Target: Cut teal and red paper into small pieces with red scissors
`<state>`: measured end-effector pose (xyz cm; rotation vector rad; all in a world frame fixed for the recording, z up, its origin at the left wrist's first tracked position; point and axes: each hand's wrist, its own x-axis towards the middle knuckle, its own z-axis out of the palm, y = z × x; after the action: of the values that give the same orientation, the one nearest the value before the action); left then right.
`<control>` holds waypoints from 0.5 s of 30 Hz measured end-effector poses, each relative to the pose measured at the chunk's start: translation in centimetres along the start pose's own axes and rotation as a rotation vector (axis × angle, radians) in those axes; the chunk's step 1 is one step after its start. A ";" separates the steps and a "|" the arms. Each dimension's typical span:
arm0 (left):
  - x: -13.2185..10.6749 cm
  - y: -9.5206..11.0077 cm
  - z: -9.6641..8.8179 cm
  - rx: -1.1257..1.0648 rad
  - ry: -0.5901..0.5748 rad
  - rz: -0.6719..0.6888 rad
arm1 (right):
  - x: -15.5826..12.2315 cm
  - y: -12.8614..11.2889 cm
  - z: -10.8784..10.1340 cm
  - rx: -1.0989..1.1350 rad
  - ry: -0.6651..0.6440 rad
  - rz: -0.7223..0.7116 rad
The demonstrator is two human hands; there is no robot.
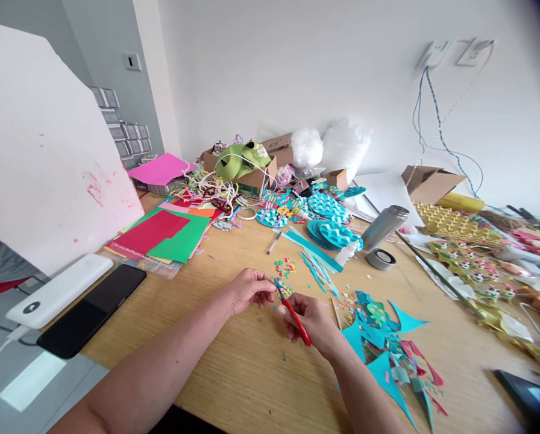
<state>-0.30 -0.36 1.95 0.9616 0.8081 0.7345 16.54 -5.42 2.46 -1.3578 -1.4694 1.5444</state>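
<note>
My right hand [314,319] is closed around the red handles of a pair of scissors [296,314], whose blades point up and to the left. Close to the blade tips, my left hand [252,290] has its fingertips pinched together; whatever they hold is too small to make out. Just beyond the blades lies a pile of small colourful paper cut-outs [285,267]. Blue paper strips [317,274] lie to the right of that pile. Right of my right forearm is a heap of blue and red paper scraps [383,343].
A black phone [93,310] and a white power bank [59,291] are at the left table edge, near coloured paper sheets [161,235]. Behind are blue scalloped discs [331,234], a metal flask [385,226], a tape roll [381,259] and a craft-filled box [252,178].
</note>
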 end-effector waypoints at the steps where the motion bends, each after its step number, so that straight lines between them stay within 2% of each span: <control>1: 0.0 0.0 0.0 0.006 -0.002 -0.002 | 0.0 0.0 0.0 -0.005 -0.007 -0.001; 15: -0.2 0.3 0.0 0.020 -0.010 -0.027 | -0.1 -0.2 -0.4 -0.028 -0.017 0.047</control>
<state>-0.46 -0.44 2.31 0.9697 0.8191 0.6990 16.87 -5.39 2.74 -1.4078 -1.4843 1.5734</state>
